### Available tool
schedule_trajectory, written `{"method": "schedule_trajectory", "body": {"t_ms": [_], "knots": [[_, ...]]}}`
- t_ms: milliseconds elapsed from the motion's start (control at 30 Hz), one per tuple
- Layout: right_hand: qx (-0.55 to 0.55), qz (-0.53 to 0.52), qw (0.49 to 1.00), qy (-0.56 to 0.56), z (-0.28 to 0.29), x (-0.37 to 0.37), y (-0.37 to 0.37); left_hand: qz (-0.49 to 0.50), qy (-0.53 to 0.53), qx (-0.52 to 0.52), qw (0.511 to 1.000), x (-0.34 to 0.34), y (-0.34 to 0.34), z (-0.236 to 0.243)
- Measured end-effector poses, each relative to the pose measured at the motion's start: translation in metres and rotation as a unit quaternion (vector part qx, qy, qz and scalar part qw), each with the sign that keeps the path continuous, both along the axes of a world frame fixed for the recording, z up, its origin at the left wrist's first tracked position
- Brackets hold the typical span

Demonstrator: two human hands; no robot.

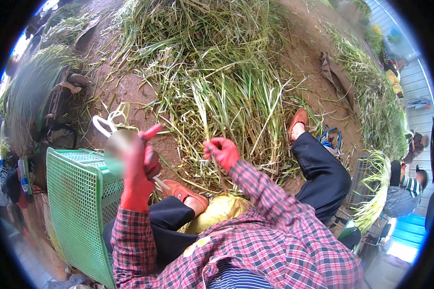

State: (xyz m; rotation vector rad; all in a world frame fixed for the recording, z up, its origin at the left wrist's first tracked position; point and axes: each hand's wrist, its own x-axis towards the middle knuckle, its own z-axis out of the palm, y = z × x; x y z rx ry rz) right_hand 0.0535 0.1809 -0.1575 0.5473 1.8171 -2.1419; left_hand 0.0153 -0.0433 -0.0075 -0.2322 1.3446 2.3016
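Observation:
My right hand (223, 153), in a red glove, pinches a long leafy green stalk (205, 115) between thumb and fingers. Its thin lower end hangs beneath the hand. In front of me lies a heap of similar green stalks (246, 106). My left hand (143, 161), also in a red glove, is raised over the green basket's near corner, one finger stretched out and the others curled. A pale, curved stalk (101, 126) sticks out beyond it, and a pale length shows below. A blurred patch hides part of that hand.
A green perforated plastic basket (74, 192) stands at my left. Between my feet lies a yellow sack (217, 212). More stalks are piled along the right side (371, 101), and a wheeled cart (58, 103) loaded with stalks stands far left. Other people (405, 192) sit at the right edge.

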Motion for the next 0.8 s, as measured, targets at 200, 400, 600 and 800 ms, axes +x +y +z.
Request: {"method": "schedule_trajectory", "body": {"t_ms": [200, 400, 600, 800], "knots": [[0.147, 0.11, 0.977, 0.109, 0.065, 0.089, -0.033, -0.103, -0.154, -0.157, 0.97, 0.036, 0.022, -0.026], [0.116, 0.14, 0.976, 0.119, 0.081, 0.102, -0.038, -0.096, -0.07, -0.135, 0.984, 0.054, 0.025, -0.026], [-0.255, 0.028, 0.963, -0.089, 0.094, 0.059, -0.049, -0.089, 0.001, -0.097, 0.991, 0.058, 0.031, -0.02], [-0.282, -0.047, 0.955, -0.08, 0.082, 0.057, -0.052, 0.03, 0.091, -0.154, 0.983, 0.052, 0.037, -0.037]]}}
